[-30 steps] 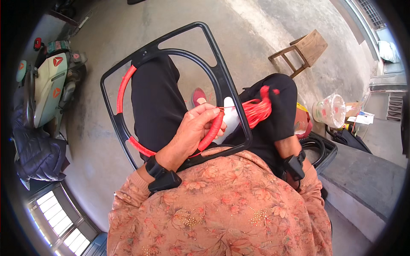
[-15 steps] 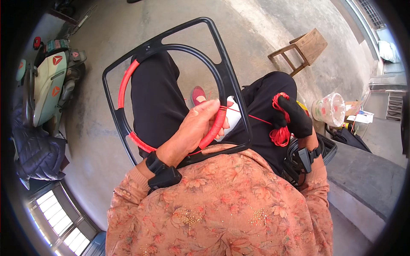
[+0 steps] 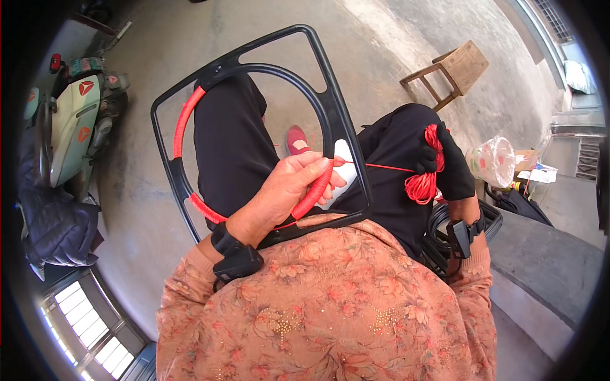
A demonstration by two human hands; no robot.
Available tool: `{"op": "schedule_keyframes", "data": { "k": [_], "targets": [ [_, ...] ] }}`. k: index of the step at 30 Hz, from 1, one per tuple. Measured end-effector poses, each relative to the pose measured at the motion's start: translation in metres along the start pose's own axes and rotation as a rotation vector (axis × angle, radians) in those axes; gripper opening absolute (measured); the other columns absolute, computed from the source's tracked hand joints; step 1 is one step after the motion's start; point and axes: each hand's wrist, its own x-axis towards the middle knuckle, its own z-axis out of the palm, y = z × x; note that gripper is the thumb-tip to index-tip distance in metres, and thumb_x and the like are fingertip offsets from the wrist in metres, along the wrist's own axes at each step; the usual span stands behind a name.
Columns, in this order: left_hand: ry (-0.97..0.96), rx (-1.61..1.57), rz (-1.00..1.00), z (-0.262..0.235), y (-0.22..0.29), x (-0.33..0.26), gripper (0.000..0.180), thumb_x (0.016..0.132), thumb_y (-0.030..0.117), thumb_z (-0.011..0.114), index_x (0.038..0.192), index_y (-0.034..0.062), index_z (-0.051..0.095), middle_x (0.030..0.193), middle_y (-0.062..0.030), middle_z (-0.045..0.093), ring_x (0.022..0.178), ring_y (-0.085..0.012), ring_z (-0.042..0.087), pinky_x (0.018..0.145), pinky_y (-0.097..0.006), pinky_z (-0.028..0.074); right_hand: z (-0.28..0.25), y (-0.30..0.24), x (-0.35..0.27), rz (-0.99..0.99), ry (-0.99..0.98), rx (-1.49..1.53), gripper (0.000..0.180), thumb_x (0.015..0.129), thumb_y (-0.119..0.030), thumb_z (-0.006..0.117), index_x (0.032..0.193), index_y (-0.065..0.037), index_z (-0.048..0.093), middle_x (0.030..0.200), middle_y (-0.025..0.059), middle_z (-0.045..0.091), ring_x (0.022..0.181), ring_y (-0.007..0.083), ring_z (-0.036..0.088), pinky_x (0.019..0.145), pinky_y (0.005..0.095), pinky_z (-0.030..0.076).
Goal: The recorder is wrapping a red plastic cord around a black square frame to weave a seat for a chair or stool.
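A black plastic frame with a round inner ring lies tilted across my lap. Red cord is wrapped closely around parts of that ring: the upper left, the lower left and the right side. My bare left hand pinches the wrapped part on the ring's right, its thumb at the upper end of the winding. From there a red strand runs taut to the right. My right hand, in a black glove, is closed on a bundle of red cord above my right thigh.
A wooden stool lies on the floor ahead at right. A clear patterned plastic bin and a stone ledge are at my right, with coiled black cable beside my hip. A scooter and a dark quilted jacket are at left.
My right hand has turned and shifted slightly to the right with the cord bundle, and the strand now runs flatter. The left hand's grip on the ring stays nearly the same.
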Motion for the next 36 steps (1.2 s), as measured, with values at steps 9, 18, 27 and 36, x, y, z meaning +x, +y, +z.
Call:
{"op": "schedule_keyframes", "data": {
  "k": [9,18,27,36],
  "targets": [
    [0.131,0.309,0.046,0.009,0.006,-0.010,0.027,0.094,0.020,0.053,0.105,-0.0043,0.059,0.080,-0.0094,0.065,0.063,-0.0101,0.061,0.059,-0.021,0.052,0.004,-0.007,-0.018,-0.022,-0.163,-0.196,0.025,0.090,-0.034,0.057,0.087,-0.009,0.057,0.065,0.0010,0.051,0.055,0.0130,0.049,0.057,0.0301,0.045],
    [0.200,0.090,-0.001,0.019,0.012,-0.006,0.020,0.094,0.017,0.051,0.095,-0.0021,0.057,0.073,-0.0124,0.065,0.056,-0.0150,0.061,0.050,-0.024,0.050,0.020,0.000,-0.004,-0.492,0.021,-0.931,0.028,0.082,-0.021,0.067,0.102,-0.002,0.062,0.087,0.0049,0.065,0.082,0.0132,0.061,0.073,0.0278,0.048],
    [0.037,0.065,-0.049,0.022,0.009,0.003,0.024,0.092,0.020,0.054,0.098,-0.0032,0.058,0.073,-0.0123,0.064,0.056,-0.0146,0.062,0.052,-0.023,0.052,0.085,0.030,0.075,-0.738,0.171,-0.604,0.028,0.081,-0.019,0.069,0.103,-0.003,0.062,0.087,0.0046,0.065,0.075,0.0133,0.061,0.064,0.0305,0.049],
    [0.096,-0.135,-0.050,0.028,0.001,-0.004,0.023,0.091,0.018,0.056,0.103,-0.0016,0.057,0.082,-0.0121,0.065,0.070,-0.0174,0.065,0.056,-0.026,0.053,0.127,0.047,0.044,0.168,-0.640,0.224,0.051,0.098,-0.039,0.038,0.122,0.005,0.050,0.109,0.0201,0.061,0.091,0.0233,0.062,0.073,0.0270,0.052]
  ]
}}
